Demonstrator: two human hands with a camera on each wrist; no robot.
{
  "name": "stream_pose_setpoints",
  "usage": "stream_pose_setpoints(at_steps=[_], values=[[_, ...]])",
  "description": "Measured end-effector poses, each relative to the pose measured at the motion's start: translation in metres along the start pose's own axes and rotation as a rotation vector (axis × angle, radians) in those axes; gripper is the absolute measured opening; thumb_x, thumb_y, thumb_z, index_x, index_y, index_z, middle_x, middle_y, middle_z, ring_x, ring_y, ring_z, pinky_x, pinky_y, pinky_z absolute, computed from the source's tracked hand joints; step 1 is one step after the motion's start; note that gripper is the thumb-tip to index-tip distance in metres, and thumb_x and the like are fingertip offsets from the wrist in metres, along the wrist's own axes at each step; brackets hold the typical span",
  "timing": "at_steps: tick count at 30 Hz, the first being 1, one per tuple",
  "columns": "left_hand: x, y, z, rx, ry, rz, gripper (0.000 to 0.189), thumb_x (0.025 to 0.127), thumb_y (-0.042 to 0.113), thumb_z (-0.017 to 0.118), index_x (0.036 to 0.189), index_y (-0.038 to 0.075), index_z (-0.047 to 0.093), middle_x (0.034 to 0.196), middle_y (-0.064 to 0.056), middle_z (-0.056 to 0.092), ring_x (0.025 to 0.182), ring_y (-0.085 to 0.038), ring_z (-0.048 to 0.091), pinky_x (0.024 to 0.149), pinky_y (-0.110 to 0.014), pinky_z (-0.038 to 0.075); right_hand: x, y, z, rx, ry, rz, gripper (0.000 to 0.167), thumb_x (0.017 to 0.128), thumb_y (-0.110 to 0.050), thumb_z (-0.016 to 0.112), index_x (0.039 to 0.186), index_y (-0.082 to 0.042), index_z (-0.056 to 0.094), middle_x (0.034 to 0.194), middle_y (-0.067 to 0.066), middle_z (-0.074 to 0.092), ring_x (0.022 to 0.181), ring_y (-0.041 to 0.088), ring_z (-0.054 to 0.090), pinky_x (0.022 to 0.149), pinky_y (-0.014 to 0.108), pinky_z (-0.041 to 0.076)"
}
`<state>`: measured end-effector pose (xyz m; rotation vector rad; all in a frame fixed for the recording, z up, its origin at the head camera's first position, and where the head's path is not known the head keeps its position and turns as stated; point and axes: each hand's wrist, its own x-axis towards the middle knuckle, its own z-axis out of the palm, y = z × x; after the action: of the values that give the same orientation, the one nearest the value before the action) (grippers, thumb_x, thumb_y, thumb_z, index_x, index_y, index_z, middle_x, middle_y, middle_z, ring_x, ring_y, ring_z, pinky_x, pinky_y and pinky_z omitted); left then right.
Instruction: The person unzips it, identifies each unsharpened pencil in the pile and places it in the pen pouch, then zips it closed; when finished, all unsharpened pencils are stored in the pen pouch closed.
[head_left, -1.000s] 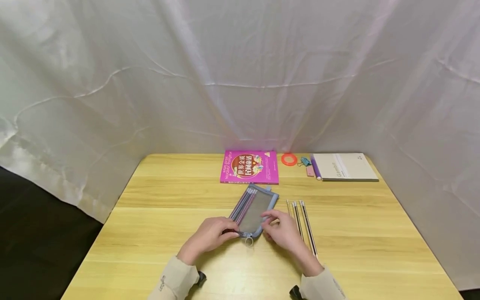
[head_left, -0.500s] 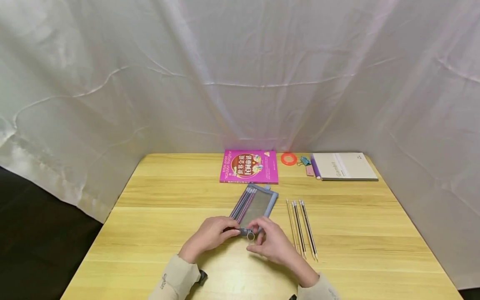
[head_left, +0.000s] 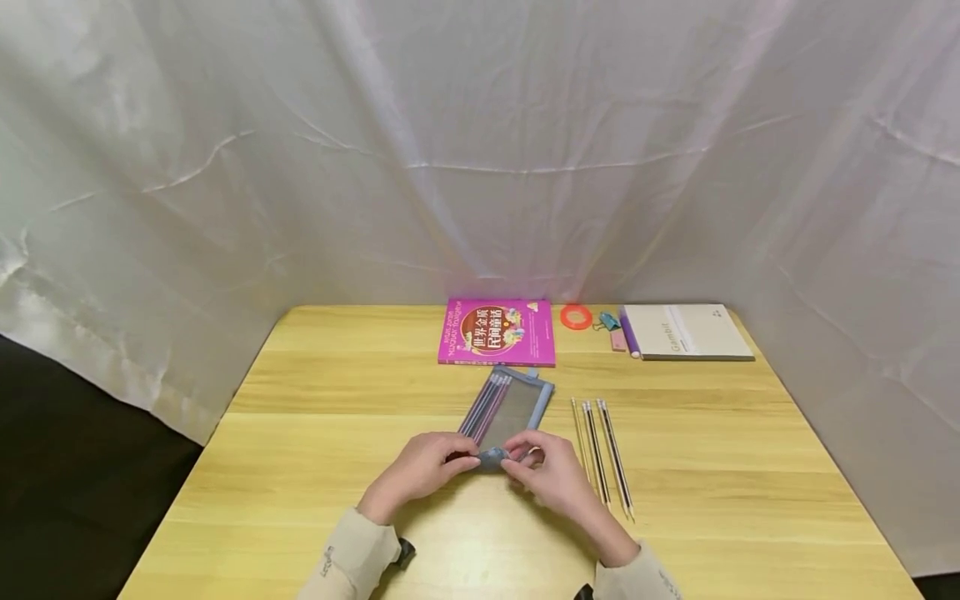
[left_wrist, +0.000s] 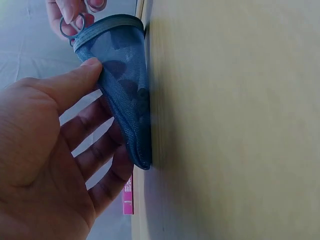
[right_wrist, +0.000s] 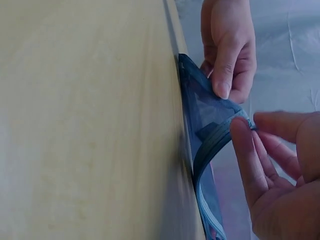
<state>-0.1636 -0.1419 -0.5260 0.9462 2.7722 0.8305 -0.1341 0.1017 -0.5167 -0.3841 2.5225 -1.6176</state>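
Observation:
A blue-grey mesh pencil pouch (head_left: 512,414) lies in the middle of the table, with several pencils (head_left: 487,406) showing through along its left side. My left hand (head_left: 420,468) pinches the pouch's near end at the left; its thumb lies on the mesh in the left wrist view. At the same end, my right hand (head_left: 553,472) pinches the zip edge (right_wrist: 220,137) between thumb and finger. A ring on the zip pull (left_wrist: 73,27) sits by the right fingers in the left wrist view. The near end is raised and bulges between both hands.
Several loose pencils (head_left: 615,458) lie right of the pouch. Behind it is a pink book (head_left: 497,333). Farther right are a red ring (head_left: 576,317), a teal binder clip (head_left: 608,321), a pink eraser (head_left: 618,340), a purple marker (head_left: 629,333) and a notebook (head_left: 686,332).
My right hand has moved left from the pouch's right edge to its near end and now pinches the zip edge. The near end has risen. My left hand stays in place.

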Motion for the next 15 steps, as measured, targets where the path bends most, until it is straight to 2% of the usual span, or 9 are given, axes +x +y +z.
stream_pose_setpoints(at_steps=[5, 10, 15], values=[[0.0008, -0.0012, -0.0001, -0.02, -0.002, -0.014, 0.013, 0.104, 0.03, 0.064, 0.093, 0.027, 0.071, 0.084, 0.017, 0.065, 0.071, 0.0, 0.052, 0.069, -0.023, 0.046, 0.0009, -0.0025, 0.0008, 0.105, -0.002, 0.071, 0.005, 0.094, -0.007, 0.075, 0.096, -0.005, 0.071, 0.082, 0.012, 0.072, 0.068, 0.025, 0.073, 0.06, 0.032, 0.062], [0.0002, -0.0017, -0.0007, -0.027, -0.012, -0.008, 0.013, 0.103, 0.031, 0.065, 0.092, 0.028, 0.07, 0.085, 0.017, 0.064, 0.072, -0.001, 0.052, 0.07, -0.023, 0.045, 0.0023, -0.0016, 0.0011, 0.277, -0.004, 0.162, 0.013, 0.1, -0.007, 0.067, 0.102, 0.006, 0.068, 0.087, 0.023, 0.071, 0.069, 0.024, 0.073, 0.064, 0.038, 0.064], [-0.0007, 0.0016, -0.0027, -0.038, -0.029, -0.016, 0.01, 0.102, 0.032, 0.067, 0.094, 0.029, 0.072, 0.089, 0.017, 0.066, 0.076, 0.0, 0.054, 0.072, -0.023, 0.047, 0.0042, 0.0006, 0.0001, 0.317, 0.014, 0.198, 0.014, 0.1, -0.006, 0.067, 0.103, 0.008, 0.069, 0.086, 0.025, 0.072, 0.067, 0.021, 0.073, 0.064, 0.037, 0.064]])
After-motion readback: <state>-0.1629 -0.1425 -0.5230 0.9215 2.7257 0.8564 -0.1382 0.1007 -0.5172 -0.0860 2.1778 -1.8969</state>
